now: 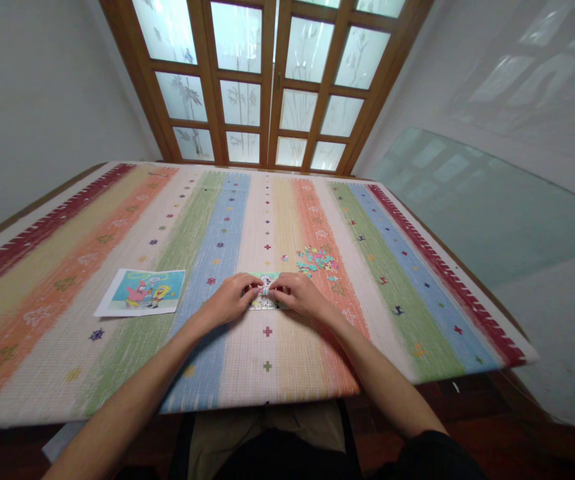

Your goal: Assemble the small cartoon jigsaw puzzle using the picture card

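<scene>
A small, partly assembled jigsaw puzzle (263, 305) lies flat on the striped tablecloth, close in front of me. My left hand (236, 297) reaches over its left side, thumb and fingers pinched together. From the other side my right hand (296, 293) comes in, its thumb and fingers closed in the same way. Between the two sets of fingertips shows a small jigsaw piece (264, 291), which both hands seem to grip. The hands cover the left and right ends of the puzzle. Beyond my right hand is a loose pile of colourful jigsaw pieces (320, 259).
A printed cartoon picture (150, 293) lies to the left, its paper slightly curled. One stray piece (284, 257) sits left of the pile. The striped tablecloth (267, 380) covers the table up to its near edge. Wooden glazed doors (270, 87) stand behind, with walls at both sides.
</scene>
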Available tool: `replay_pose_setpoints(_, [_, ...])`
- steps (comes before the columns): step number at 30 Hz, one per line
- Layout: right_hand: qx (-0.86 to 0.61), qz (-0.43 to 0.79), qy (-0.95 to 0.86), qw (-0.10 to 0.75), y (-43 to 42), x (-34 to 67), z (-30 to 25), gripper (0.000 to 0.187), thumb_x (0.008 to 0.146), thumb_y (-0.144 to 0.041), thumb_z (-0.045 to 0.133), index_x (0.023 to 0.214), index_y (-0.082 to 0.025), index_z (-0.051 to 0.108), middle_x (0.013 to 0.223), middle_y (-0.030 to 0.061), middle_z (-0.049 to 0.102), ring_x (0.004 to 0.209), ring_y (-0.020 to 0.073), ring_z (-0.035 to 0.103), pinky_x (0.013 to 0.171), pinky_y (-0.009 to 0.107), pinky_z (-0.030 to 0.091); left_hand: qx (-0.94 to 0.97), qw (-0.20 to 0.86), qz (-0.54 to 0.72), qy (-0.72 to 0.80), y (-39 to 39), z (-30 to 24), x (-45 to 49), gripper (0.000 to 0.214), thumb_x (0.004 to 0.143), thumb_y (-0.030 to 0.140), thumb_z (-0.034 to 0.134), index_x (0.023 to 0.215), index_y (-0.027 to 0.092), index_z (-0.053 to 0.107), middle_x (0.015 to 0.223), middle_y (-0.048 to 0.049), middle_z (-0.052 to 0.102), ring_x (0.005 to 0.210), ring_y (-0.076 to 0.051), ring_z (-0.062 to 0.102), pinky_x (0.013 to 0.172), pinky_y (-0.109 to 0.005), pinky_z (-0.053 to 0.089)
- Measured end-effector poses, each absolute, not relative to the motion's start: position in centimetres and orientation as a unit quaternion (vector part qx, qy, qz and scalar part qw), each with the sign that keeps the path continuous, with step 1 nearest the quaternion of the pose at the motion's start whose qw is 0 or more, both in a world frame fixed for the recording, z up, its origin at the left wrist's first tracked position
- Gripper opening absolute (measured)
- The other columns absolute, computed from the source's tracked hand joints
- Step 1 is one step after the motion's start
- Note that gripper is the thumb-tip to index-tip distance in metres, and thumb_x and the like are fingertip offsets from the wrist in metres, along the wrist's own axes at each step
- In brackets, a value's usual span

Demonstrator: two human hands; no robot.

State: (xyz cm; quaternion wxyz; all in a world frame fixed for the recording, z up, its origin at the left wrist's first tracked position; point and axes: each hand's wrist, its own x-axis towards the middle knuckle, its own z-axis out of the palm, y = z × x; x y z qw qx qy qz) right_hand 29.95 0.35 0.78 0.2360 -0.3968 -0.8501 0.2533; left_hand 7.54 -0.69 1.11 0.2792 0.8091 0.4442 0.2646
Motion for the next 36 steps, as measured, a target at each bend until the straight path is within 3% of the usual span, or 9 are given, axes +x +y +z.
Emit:
replay_pose_setpoints(10, [-0.393, 0.238, -0.862, 0.215, 0.05, 29.59, 0.88, 0.013, 0.090, -0.019, 0.068, 0.084, -0.018, 0.079, 0.075, 0.0032, 0.067, 0.067, 0.0131, 0.052, 0.065, 0.026, 0.033, 0.847, 0.230, 0.234, 0.418, -0.81, 0.63, 7.33, 0.020, 0.096, 0.023, 0.053, 0.092, 0.021, 0.072, 0.086, -0.0063, 0.067, 0.089, -0.023, 0.061, 0.087, -0.038, 0.048])
replay_pose_setpoints(36, [-0.407, 0.204, -0.874, 0.171, -0.04, 29.27, 0.90, 0.014, 0.089, -0.019, 0.066, 0.084, -0.017, 0.080, 0.076, 0.0061, 0.070, 0.069, 0.0155, 0.054, 0.067, 0.028, 0.034, 0.859, 0.208, 0.220, 0.413, -0.88, 0.18, 7.52, 0.015, 0.095, 0.024, 0.057, 0.088, 0.020, 0.069, 0.084, -0.0050, 0.062, 0.091, -0.023, 0.058, 0.087, -0.037, 0.046])
